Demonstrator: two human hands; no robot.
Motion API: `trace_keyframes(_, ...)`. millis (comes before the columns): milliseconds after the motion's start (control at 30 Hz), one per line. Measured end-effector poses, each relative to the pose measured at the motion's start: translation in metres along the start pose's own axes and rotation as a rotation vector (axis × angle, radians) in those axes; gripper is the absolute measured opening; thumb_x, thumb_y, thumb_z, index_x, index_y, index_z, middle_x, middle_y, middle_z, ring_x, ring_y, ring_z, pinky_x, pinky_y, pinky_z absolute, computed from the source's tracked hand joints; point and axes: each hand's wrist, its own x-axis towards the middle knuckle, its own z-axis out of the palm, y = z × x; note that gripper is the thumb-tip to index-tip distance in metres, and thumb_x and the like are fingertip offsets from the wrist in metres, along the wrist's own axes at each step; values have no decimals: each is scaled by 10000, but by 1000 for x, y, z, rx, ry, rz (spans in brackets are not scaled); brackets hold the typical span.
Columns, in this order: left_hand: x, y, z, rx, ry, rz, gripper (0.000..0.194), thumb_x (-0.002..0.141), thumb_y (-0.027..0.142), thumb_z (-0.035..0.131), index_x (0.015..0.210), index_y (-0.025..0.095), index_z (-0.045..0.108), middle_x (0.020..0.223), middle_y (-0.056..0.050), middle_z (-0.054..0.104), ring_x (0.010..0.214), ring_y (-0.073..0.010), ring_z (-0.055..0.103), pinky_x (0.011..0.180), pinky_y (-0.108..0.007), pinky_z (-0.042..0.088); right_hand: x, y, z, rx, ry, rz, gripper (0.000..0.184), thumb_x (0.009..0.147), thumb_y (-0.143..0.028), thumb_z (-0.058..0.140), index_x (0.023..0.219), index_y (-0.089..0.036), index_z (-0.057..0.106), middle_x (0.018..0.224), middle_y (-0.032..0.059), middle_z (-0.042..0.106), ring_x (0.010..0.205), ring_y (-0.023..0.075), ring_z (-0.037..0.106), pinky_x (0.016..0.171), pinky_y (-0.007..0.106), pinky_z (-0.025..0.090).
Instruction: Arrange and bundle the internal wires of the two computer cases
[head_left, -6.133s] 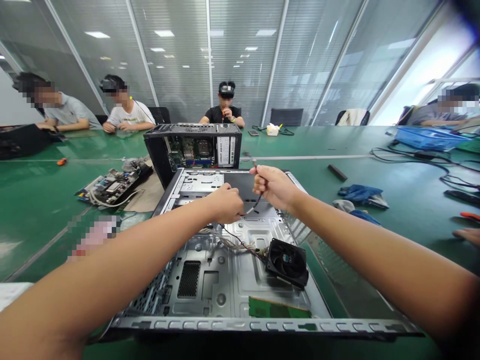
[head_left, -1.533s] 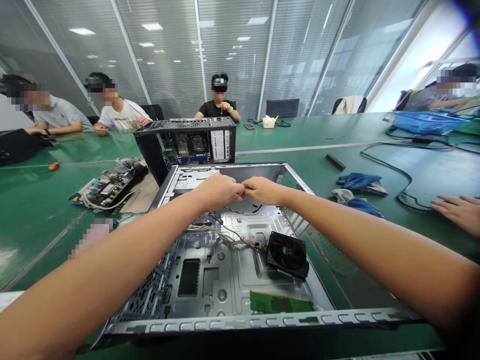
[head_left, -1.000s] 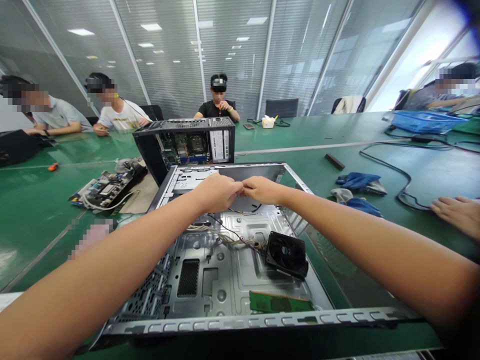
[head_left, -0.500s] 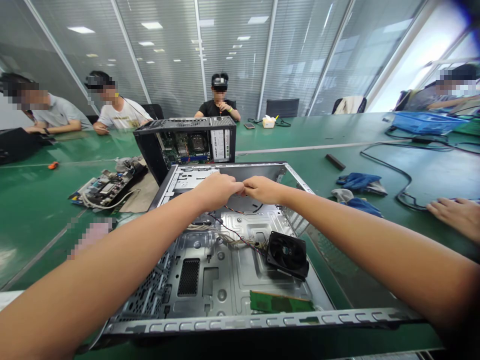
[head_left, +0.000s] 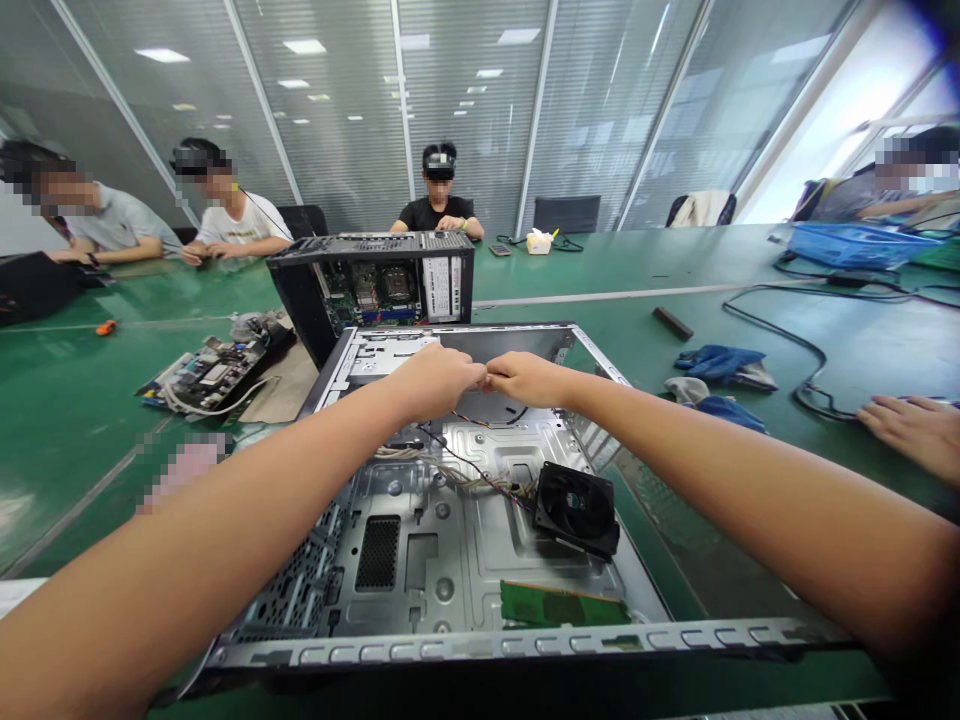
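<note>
The thin cable (head_left: 472, 421) loops low inside the case (head_left: 450, 649), just under the hands. The left hand (head_left: 439, 380) and right hand (head_left: 525, 380) meet above it, fingers closed, seemingly pinching its ends, though the grip is hidden; whether any join is finished cannot be told. The fan (head_left: 576, 508) lies tilted and looks unmounted, beside the bundled wires (head_left: 472, 485); a green board (head_left: 562, 605) lies nearer the front rim. Another case (head_left: 296, 300) stands behind on the tabletop (head_left: 660, 265).
</note>
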Motion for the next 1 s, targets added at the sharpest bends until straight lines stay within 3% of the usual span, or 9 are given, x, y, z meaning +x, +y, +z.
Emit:
trace_keyframes(133,-1,-1,-2,-16,-5,-4,361,821,56,530,1108,230,660,950,-65,694,780,-190,630,694,-306,364,0,1,1,-6,-10,-5,266,916,-215,481,986,-129,722,1016,110,740,901,213,643,780,285,430)
trace_keyframes(400,0,2,-3,-11,-33,-9,346,814,61,555,1096,227,664,982,-61,697,824,-192,637,721,-301,374,-1,-1,1,-65,-9,-16,277,926,-295,494,952,-127,713,928,104,725,829,207,612,709,293,397)
trace_keyframes(700,1,2,-1,-16,-25,1,300,827,60,557,1080,187,655,964,-73,707,846,-197,643,729,-304,383,-1,1,0,-32,1,-29,261,915,-249,480,936,-133,713,940,98,728,834,204,607,722,292,394)
trace_keyframes(800,1,5,-3,-12,-12,-5,225,930,150,478,1048,165,668,940,-91,706,817,-198,642,720,-311,383,0,2,1,-35,7,-25,249,899,-226,485,928,-142,717,943,95,729,832,202,604,721,290,391)
trace_keyframes(900,1,8,-5,-35,-4,-8,315,1004,322,412,1032,163,682,952,-101,706,815,-208,643,725,-321,393,0,1,2,-62,6,-18,247,890,-218,484,912,-143,719,897,88,722,787,193,585,694,291,378)
trace_keyframes(1000,1,8,-5,-37,-16,-11,276,963,365,509,1047,169,684,974,-94,708,851,-214,647,743,-318,408,-1,0,1,-79,0,-20,259,906,-242,482,922,-131,715,886,93,716,775,193,574,683,294,373)
